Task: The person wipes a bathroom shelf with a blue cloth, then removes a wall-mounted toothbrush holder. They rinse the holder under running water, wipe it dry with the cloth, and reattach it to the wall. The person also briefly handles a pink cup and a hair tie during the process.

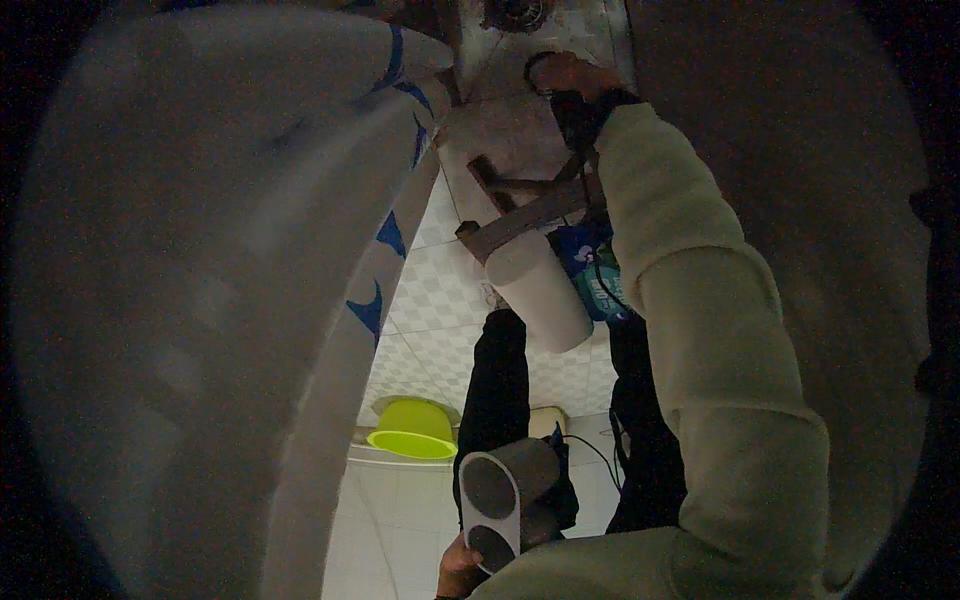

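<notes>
My left hand point(459, 568) grips one end of a grey-and-white casing point(491, 510) with two round dark faces, low in the head view. Its thumb lies over the white rim. My right hand point(574, 77) is far up at the top, at the end of an outstretched pale sleeve. A thin black loop point(531, 69) touches its fingers, but the dim light hides whether they hold it. Between the two hands lie a white cylinder point(538, 291), a wooden stool-like frame point(525, 214) and a blue printed package point(589, 270).
A pale curtain with blue shapes point(247, 262) fills the left side. A lime-green basin point(414, 431) is beyond my dark-trousered legs point(491, 390). Black cables point(596, 450) hang by the legs. Patterned tiles point(435, 285) cover the floor. A round drain-like fitting point(521, 9) is at the top.
</notes>
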Demonstrator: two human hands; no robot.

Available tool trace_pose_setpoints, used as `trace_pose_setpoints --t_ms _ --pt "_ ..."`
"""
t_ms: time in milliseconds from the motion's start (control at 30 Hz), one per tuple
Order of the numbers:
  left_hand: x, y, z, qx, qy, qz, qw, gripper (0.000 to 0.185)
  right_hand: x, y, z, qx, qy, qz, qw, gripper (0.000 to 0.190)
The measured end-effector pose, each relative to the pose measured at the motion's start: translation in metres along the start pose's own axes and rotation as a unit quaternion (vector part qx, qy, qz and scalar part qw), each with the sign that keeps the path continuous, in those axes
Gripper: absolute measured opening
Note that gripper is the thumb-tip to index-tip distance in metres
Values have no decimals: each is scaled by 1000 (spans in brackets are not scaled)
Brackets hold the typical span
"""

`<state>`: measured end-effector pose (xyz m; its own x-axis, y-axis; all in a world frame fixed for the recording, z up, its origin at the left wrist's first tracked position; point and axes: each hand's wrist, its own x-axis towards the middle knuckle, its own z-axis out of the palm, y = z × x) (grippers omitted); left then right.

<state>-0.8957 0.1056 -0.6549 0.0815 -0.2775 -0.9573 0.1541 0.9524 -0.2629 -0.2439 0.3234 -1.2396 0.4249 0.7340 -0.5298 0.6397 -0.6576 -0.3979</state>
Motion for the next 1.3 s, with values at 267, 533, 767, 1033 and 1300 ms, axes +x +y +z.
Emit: trace_pose_setpoints --t_ms 267,533,767,1033,1300 --pt "-23 71 93 -17 132 -23 991 80 -64 -17 -54 239 190 -4 952 24" --pt "-65 81 92 11 18 85 996 41 -221 -130 -179 831 -56 -49 551 24" --pt "-131 104 103 27 -113 207 971 66 -387 -255 -310 905 -180 -64 381 20" --pt "-212 141 131 132 -265 296 908 71 -539 -322 -448 872 -137 -62 465 22" --pt "-250 133 156 245 -294 366 848 72 -659 -322 -547 808 -70 -162 562 23"
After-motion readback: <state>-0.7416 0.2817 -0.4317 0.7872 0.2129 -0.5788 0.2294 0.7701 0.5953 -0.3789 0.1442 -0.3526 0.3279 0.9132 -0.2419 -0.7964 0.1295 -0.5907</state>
